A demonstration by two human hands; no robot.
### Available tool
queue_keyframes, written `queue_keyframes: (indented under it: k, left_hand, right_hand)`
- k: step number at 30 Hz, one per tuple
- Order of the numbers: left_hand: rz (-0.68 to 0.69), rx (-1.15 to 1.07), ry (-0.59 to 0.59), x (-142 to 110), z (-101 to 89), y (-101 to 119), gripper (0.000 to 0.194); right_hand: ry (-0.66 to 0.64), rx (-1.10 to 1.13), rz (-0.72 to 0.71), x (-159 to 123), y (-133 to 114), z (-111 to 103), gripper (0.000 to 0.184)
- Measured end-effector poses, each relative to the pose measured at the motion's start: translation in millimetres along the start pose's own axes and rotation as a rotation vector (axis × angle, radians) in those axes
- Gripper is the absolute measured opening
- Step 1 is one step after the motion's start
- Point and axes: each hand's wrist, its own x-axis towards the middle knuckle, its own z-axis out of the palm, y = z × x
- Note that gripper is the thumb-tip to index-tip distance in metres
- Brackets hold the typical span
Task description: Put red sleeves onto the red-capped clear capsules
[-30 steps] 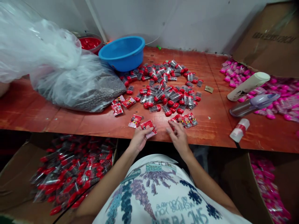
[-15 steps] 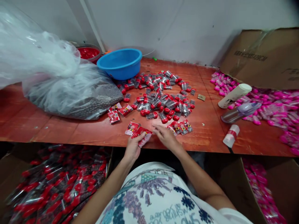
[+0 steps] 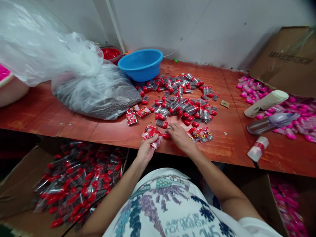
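My left hand [image 3: 145,149] pinches a small red printed packet [image 3: 153,135] at the near edge of the red wooden table [image 3: 81,126]. My right hand [image 3: 179,137] lies just right of it, its fingers closed around a red-capped clear vial [image 3: 167,135] taken from the edge of a big pile of red-capped vials [image 3: 181,98]. A few more red packets [image 3: 201,134] lie right of my right hand, and others [image 3: 136,114] lie further back to the left.
A clear plastic bag of dark beads [image 3: 98,95] fills the left of the table. A blue basin [image 3: 141,64] stands behind the pile. Pink-capped vials [image 3: 278,105], two bottles [image 3: 266,99] and a tape roll [image 3: 257,148] lie right. Boxes of filled vials [image 3: 76,181] sit under the table.
My right hand has moved left from the packets toward the vial pile and closed on a vial. My left hand has kept its packet, shifting slightly right.
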Motion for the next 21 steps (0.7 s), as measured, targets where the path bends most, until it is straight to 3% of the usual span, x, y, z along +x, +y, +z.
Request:
queue_keyframes:
  k: [5, 15, 18, 21]
  left_hand:
    - [-0.038, -0.067, -0.044, -0.9, 0.9, 3.5, 0.012]
    - [0.016, -0.069, 0.024, 3.5, 2.4, 6.0, 0.013]
    - [0.025, -0.101, 0.028, 0.8, 3.6, 7.1, 0.012]
    - [0.014, -0.123, 0.021, -1.2, 4.9, 7.4, 0.013]
  right_hand:
    - [0.048, 0.107, -0.140, -4.2, 6.0, 13.5, 0.026]
    - [0.090, 0.205, -0.145, -19.6, -3.6, 21.9, 0.030]
    - [0.178, 0.386, -0.037, -25.5, -6.1, 24.7, 0.025]
    - [0.322, 0.824, 0.220, -34.5, -17.7, 25.2, 0.024]
